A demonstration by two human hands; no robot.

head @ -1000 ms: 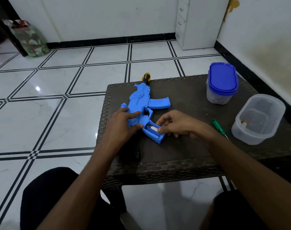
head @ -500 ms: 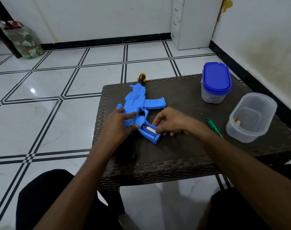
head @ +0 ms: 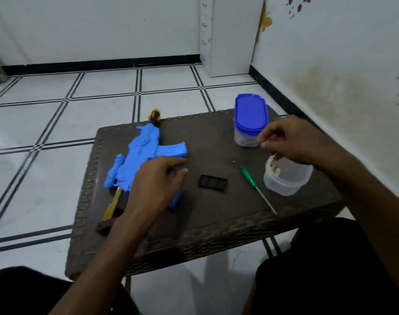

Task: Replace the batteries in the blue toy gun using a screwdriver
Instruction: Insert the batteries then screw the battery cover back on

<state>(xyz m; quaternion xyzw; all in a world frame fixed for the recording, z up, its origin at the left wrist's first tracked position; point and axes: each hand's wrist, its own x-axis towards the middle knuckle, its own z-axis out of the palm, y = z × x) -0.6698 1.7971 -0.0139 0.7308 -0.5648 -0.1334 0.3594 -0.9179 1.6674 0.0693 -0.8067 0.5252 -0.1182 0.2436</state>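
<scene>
The blue toy gun lies on the left part of the dark wicker table, muzzle pointing away from me. My left hand rests palm down over its grip end, fingers spread, hiding the battery compartment. A black battery cover lies loose on the table just right of that hand. The green-handled screwdriver lies further right. My right hand hovers over the open clear tub with fingertips pinched together; motion blur hides whether a battery is between them.
A clear tub with a blue lid stands at the table's far right, just behind my right hand. The right wall runs close to the table. A white cabinet stands in the far corner. Tiled floor lies to the left.
My right hand has left the gun's battery compartment and moved right, up over the open clear tub. The black cover is now in sight. My left hand has flattened over the gun.
</scene>
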